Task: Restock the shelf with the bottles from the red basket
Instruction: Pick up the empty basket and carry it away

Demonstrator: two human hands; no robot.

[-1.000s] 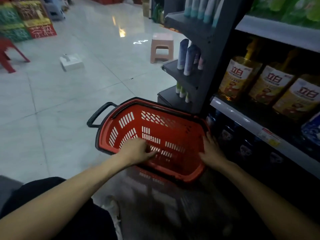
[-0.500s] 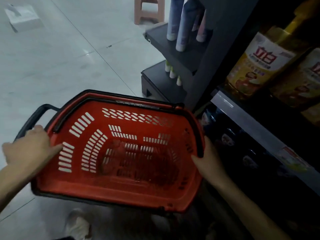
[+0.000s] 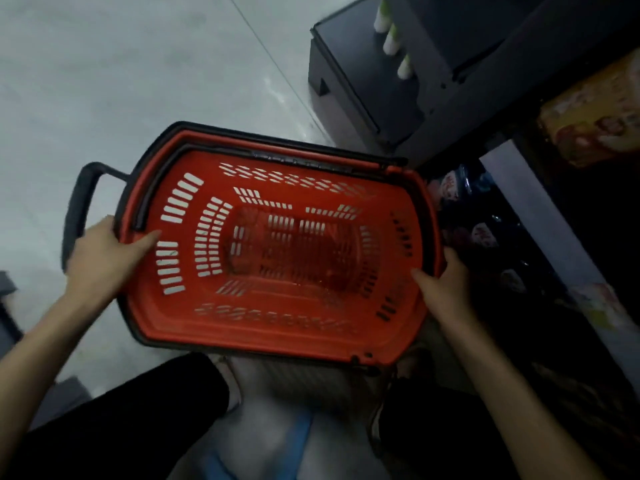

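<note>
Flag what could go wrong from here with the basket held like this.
1. The basket has its right end, gripped by the right hand, close to the bottles beside it; a swing could topple them.
2. The left hand holds only the rim; the long handle sticks out past it and might snag.
3. The basket looks empty, so reaching in for more stock would be wasted.

Cannot read labels on lower-shelf bottles [image 3: 483,233] — dark, blurred. Cut off at right edge: yellow-labelled bottle [image 3: 595,123]. Cropped at top: green tubes [image 3: 391,38].
</note>
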